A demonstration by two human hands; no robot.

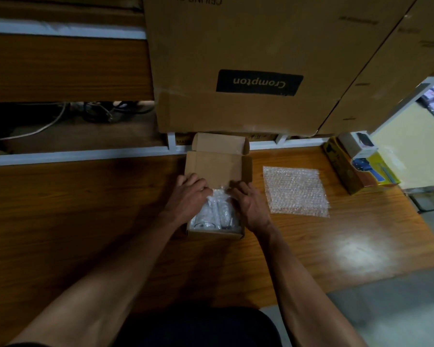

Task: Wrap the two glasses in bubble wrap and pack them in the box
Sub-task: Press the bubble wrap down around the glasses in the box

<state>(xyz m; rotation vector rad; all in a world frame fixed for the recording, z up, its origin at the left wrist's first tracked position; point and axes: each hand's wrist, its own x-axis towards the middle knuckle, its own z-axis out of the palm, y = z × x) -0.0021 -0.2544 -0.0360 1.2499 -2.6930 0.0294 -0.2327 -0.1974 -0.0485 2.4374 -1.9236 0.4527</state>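
Observation:
A small open cardboard box stands on the wooden table, its lid flap tilted back. Inside lie two glasses wrapped in bubble wrap, side by side, their bases toward me. My left hand rests on the left side of the wrapped bundle, fingers curled over it. My right hand presses on its right side. Both hands touch the wrap inside the box. A spare flat sheet of bubble wrap lies on the table to the right of the box.
Large brown cartons are stacked behind the box. A yellow and blue tape dispenser box sits at the right table edge, a small white box on top. Cables lie on a dark shelf at the back left. The table ends at right above grey floor.

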